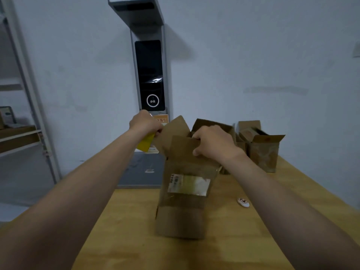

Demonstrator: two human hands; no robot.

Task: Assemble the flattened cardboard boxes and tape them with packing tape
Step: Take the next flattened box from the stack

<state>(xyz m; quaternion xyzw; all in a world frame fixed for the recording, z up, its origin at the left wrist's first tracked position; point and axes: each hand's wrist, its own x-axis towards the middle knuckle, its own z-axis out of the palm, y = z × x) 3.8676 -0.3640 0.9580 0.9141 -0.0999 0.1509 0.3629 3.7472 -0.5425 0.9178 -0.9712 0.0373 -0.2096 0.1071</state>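
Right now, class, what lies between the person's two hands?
In the head view, an upturned flap of the cardboard box stands between the left hand, holding a yellow object, and the right hand gripping the box.

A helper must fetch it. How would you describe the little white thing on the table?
On the wooden table, look right of the tall cardboard box being held. The small white oval lies flat there, tiny with reddish marks, unlike the brown boxes behind.
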